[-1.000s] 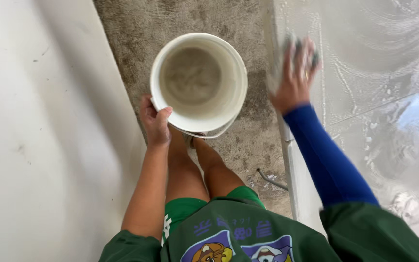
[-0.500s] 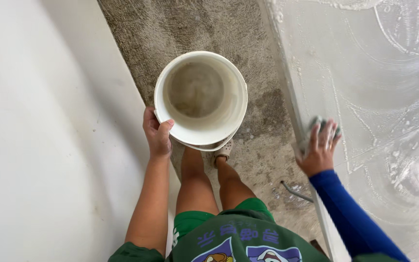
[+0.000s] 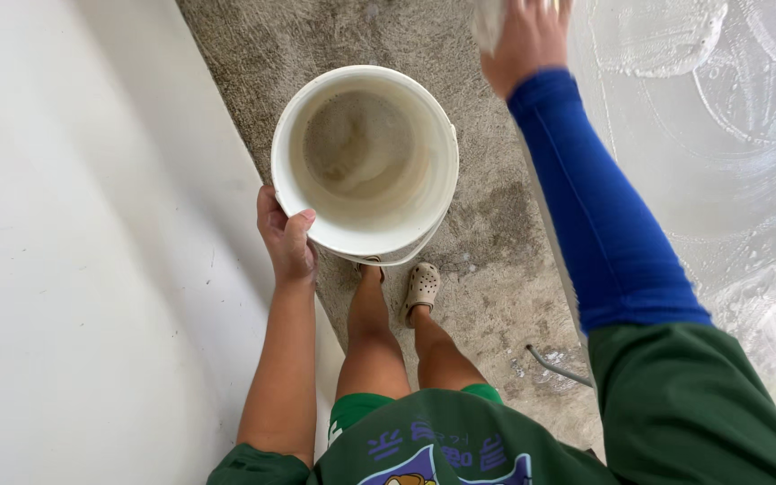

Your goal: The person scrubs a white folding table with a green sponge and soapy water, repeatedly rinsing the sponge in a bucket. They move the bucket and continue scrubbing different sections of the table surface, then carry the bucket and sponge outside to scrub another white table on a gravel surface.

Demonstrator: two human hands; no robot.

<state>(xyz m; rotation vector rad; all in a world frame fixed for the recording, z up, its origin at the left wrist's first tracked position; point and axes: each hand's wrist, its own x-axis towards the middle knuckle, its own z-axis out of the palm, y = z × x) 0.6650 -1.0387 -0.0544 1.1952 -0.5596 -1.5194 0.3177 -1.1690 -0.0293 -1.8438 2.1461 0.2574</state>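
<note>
To the right of everything, a soapy pane of glass (image 3: 729,144), streaked with swirls of white lather, filling that side of the view. To the left of the left hand's fingers, a plain white wall (image 3: 74,269). Between them, a strip of rough grey concrete floor (image 3: 496,269), damp in patches.

Just above the left hand (image 3: 286,241), a white plastic bucket (image 3: 365,162), upright and carried level, probably to keep its cloudy water from slopping out. Fingers (image 3: 296,232) of that hand curled over the near rim, thumb inside, holding the bucket.

At the top edge, the right hand (image 3: 524,40) in a blue sleeve (image 3: 599,207), raised against the glass (mostly cut off). A pale cloth or sponge (image 3: 489,20) seemingly under it; grip not clear enough to tell.

Below the bucket, one beige clog (image 3: 422,287); the other foot hidden behind the bucket.
</note>
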